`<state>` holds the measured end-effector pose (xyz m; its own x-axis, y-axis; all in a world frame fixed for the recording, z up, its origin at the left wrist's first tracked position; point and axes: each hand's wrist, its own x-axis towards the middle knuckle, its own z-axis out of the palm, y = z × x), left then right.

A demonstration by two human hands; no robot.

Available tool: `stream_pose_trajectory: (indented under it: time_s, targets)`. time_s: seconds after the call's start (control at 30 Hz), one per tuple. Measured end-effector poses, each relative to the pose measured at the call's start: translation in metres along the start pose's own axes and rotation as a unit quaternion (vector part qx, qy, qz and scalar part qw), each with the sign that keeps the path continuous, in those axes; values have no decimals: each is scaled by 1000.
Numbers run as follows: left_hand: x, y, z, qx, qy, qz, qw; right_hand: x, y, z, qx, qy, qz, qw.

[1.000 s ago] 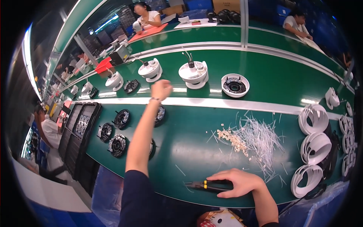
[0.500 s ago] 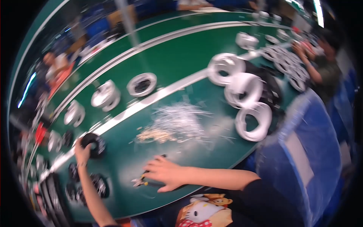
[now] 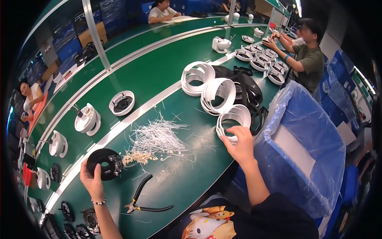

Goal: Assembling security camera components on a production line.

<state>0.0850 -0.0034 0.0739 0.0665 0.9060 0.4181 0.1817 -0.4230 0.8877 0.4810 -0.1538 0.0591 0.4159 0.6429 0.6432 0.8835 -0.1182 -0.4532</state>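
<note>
My left hand (image 3: 92, 179) grips a black round housing (image 3: 104, 163) by its left edge, thumb across its face. This housing has a central hole and small parts along its right side. At the right, the thumb and fingers of my right hand (image 3: 242, 147) close on the near rim of a white ring (image 3: 238, 115); the fingertips are partly hidden. Two more white rings, the middle one (image 3: 218, 95) and the far one (image 3: 197, 78), stand behind it. Black-handled cutters (image 3: 139, 201) lie spread on the bench below the housing.
White strips (image 3: 159, 135) and small beige pieces (image 3: 139, 157) are heaped mid-bench. A black bag (image 3: 248, 87) lies behind the rings, and a plastic-lined blue bin (image 3: 306, 139) stands right. White assemblies (image 3: 88, 119) line the far belt. A co-worker (image 3: 306, 55) works at the far right.
My right hand has left the cutters and moved right to the nearest white ring. My left hand still holds the black housing, now turned more face-on. The view has shifted.
</note>
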Motion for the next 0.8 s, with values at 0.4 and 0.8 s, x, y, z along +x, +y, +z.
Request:
stream_pose_trajectory:
  time_s: [0.4,0.8]
  targets:
    - [-14,1,-7,-273,59,-177,944,-23,-151,-13,228,-162,-263,924]
    - [-15,4,-1,-332,82,-181,922,-80,-214,68,323,-302,-252,861]
